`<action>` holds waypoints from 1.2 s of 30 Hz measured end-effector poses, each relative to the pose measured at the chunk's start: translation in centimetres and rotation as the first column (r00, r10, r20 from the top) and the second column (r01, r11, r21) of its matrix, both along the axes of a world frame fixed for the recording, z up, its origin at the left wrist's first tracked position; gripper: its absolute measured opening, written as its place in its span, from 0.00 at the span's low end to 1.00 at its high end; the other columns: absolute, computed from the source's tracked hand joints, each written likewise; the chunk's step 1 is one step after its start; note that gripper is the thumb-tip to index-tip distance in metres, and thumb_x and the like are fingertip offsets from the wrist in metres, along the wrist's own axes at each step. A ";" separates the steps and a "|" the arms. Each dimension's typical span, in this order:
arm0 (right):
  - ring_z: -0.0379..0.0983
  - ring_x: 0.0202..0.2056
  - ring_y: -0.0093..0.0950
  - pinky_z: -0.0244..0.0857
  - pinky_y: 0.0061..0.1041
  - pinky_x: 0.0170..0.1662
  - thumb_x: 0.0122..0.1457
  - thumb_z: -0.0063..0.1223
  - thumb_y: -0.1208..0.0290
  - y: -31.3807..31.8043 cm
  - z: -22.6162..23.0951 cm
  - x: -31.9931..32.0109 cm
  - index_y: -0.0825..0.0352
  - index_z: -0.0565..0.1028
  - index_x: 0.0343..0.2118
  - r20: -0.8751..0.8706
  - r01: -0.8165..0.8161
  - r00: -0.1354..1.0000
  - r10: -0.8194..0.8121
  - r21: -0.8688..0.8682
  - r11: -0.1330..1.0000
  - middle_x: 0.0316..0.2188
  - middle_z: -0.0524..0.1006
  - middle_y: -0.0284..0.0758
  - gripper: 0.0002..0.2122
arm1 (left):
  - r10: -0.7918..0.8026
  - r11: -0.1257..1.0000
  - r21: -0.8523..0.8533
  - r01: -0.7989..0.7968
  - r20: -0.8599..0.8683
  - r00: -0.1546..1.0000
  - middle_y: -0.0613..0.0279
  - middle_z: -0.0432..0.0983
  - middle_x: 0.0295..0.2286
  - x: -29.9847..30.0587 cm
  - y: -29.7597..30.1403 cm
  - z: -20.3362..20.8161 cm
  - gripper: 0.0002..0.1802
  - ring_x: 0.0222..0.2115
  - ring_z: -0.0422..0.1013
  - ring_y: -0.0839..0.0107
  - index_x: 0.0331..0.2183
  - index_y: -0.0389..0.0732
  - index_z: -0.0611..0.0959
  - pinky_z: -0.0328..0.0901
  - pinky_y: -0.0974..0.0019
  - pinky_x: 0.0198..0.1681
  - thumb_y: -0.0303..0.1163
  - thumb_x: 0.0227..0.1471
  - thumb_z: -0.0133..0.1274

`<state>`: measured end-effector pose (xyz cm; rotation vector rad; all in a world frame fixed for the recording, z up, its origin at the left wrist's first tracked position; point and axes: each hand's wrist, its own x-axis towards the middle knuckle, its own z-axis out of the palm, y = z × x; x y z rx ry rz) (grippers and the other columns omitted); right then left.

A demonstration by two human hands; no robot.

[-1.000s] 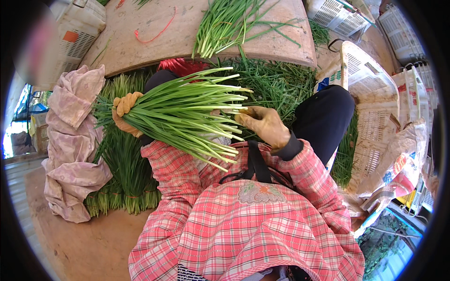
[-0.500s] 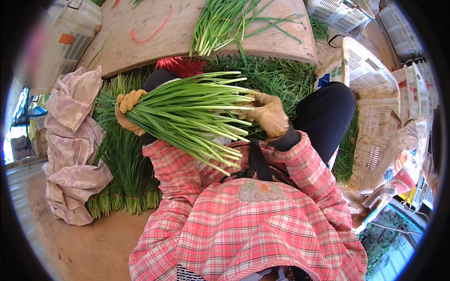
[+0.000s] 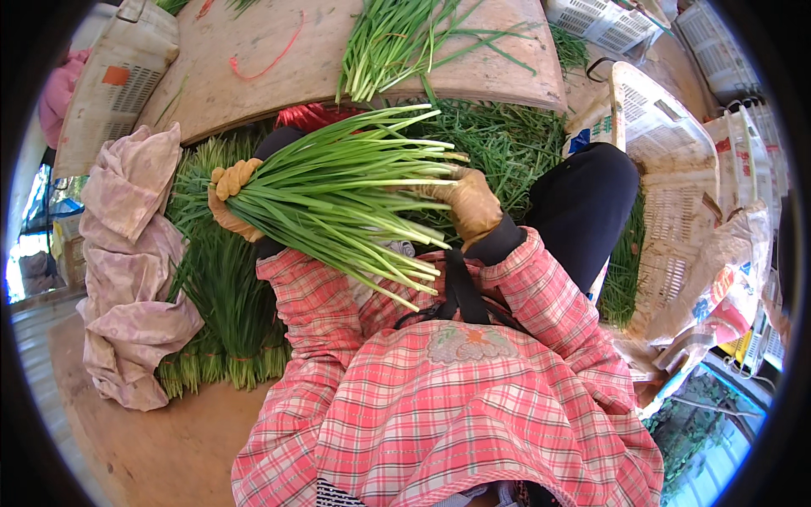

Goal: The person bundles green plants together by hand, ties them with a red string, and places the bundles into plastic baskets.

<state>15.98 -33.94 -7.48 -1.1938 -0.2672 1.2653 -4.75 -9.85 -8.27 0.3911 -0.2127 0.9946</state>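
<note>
Left hand: I see it (image 3: 234,182) wrapped snugly round the leafy end.
Bunch: the long greens (image 3: 338,196) fan rightward from that grip.
Right hand: it (image 3: 476,205) sits at the pale stem ends, fingertips hidden; I cannot tell whether they pinch any.
Handling: I'd hold firmly without bruising leaves and work the stems gently.
</note>
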 end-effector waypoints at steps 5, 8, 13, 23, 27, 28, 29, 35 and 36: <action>0.73 0.28 0.23 0.67 0.22 0.34 0.52 0.55 0.76 -1.4 1.4 0.7 0.73 0.75 0.38 0.219 -0.156 0.966 0.141 0.052 0.986 0.31 0.79 0.36 0.11 | -0.023 1.000 0.017 0.022 0.046 0.999 0.73 0.71 0.19 -0.6 -0.2 0.2 0.06 0.21 0.62 0.79 0.25 0.40 0.76 0.59 0.73 0.36 0.30 0.51 0.47; 0.69 0.25 0.22 0.62 0.19 0.32 0.51 0.52 0.75 -3.6 0.4 2.6 0.73 0.74 0.33 -0.047 0.112 0.993 -0.105 0.162 0.980 0.29 0.77 0.38 0.08 | 0.024 0.998 -0.057 -0.021 0.064 0.998 0.73 0.70 0.19 -0.8 0.4 -1.0 0.06 0.21 0.62 0.79 0.24 0.40 0.76 0.59 0.72 0.36 0.29 0.51 0.46; 0.73 0.34 0.25 0.66 0.24 0.38 0.54 0.57 0.68 -7.3 1.5 6.0 0.75 0.77 0.33 0.728 -0.119 0.610 0.312 -0.305 0.945 0.30 0.77 0.37 0.12 | -0.013 0.998 -0.055 0.015 0.030 0.999 0.74 0.62 0.17 -2.4 0.3 -0.7 0.09 0.22 0.56 0.79 0.18 0.47 0.69 0.56 0.74 0.37 0.27 0.48 0.46; 0.74 0.34 0.21 0.66 0.21 0.41 0.55 0.58 0.61 0.1 -0.1 -0.5 0.70 0.79 0.37 0.306 -0.099 0.949 0.076 0.062 0.993 0.33 0.80 0.34 0.15 | 0.061 0.995 0.083 -0.059 -0.031 0.998 0.75 0.66 0.17 0.0 -0.4 1.1 0.06 0.20 0.58 0.80 0.21 0.46 0.71 0.56 0.74 0.33 0.29 0.49 0.47; 0.74 0.34 0.22 0.64 0.22 0.44 0.53 0.55 0.71 -0.4 0.2 -0.5 0.73 0.78 0.37 0.266 0.009 0.963 -0.040 0.114 0.993 0.31 0.80 0.36 0.11 | 0.058 0.996 0.065 -0.056 -0.040 0.998 0.76 0.65 0.17 -0.7 -0.3 1.2 0.06 0.20 0.57 0.80 0.22 0.47 0.70 0.56 0.73 0.34 0.30 0.48 0.48; 0.74 0.35 0.22 0.63 0.21 0.46 0.53 0.54 0.73 -1.1 -0.3 0.1 0.74 0.77 0.37 0.261 0.087 0.954 -0.144 0.217 0.972 0.31 0.79 0.36 0.11 | 0.040 0.997 0.060 -0.038 -0.031 0.999 0.76 0.64 0.17 -1.1 0.2 0.9 0.06 0.20 0.57 0.80 0.22 0.47 0.69 0.55 0.72 0.35 0.30 0.48 0.48; 0.74 0.36 0.22 0.60 0.20 0.49 0.54 0.53 0.74 -1.9 -0.3 1.3 0.75 0.76 0.38 0.334 0.125 0.932 -0.142 0.072 0.990 0.31 0.78 0.37 0.12 | 0.064 0.996 0.067 -0.063 -0.019 0.998 0.76 0.64 0.17 -1.9 0.4 0.6 0.06 0.21 0.57 0.79 0.22 0.47 0.69 0.55 0.72 0.35 0.30 0.48 0.49; 0.73 0.31 0.29 0.67 0.27 0.38 0.49 0.59 0.69 -6.8 -0.3 5.9 0.69 0.79 0.33 0.902 0.009 0.185 0.389 -0.398 0.918 0.30 0.76 0.40 0.11 | 0.068 0.992 0.105 -0.076 0.080 0.994 0.77 0.64 0.18 -3.2 0.4 0.2 0.08 0.23 0.57 0.79 0.22 0.48 0.68 0.54 0.70 0.38 0.30 0.47 0.50; 0.72 0.31 0.26 0.66 0.26 0.38 0.50 0.60 0.66 -6.0 0.2 5.2 0.70 0.79 0.34 0.828 -0.086 0.472 0.302 -0.298 0.951 0.31 0.76 0.37 0.12 | 0.082 0.993 0.083 -0.089 0.084 0.993 0.77 0.64 0.18 -3.1 0.4 0.1 0.08 0.23 0.57 0.79 0.22 0.48 0.68 0.55 0.70 0.38 0.30 0.47 0.50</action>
